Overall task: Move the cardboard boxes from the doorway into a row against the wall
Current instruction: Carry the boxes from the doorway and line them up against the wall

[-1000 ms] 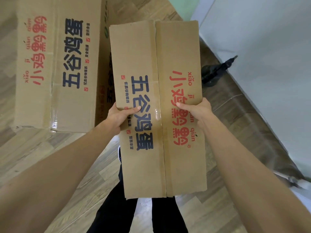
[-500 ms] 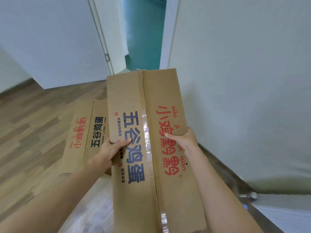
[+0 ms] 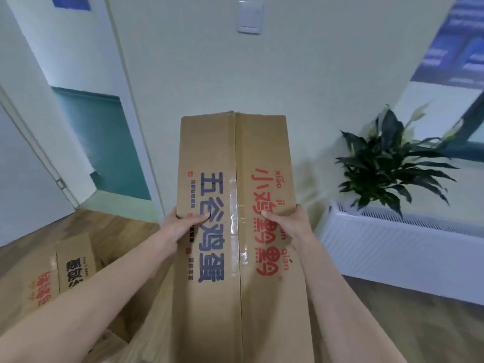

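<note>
Head view. Pale wall [image 3: 301,74] ahead of both hands, with a light switch [image 3: 250,18] high up. Open doorway [image 3: 102,142] beyond and to the left of the left hand, teal surface showing through it, white door [image 3: 28,179] at the far left edge. Wood floor [image 3: 112,231] below. White radiator [image 3: 392,247] to the right of the right hand, against the wall, with a dark leafy plant [image 3: 390,163] above it.

Held box [image 3: 235,205] up off the floor between the hands, long side running away from the body, taped seam down the middle, blue print on its left half, red print on its right half. Left hand [image 3: 180,226] gripping the box's left edge, thumb curled over the top face onto the blue print, fingers hidden under the side. Right hand [image 3: 290,224] gripping the right edge, thumb lying across the red print, fingers likewise hidden. Far end of the box close to the wall; touching or not cannot be told.

Second box [image 3: 65,273] on the floor below and left of the left forearm, same blue and red print, partly hidden by that arm.
</note>
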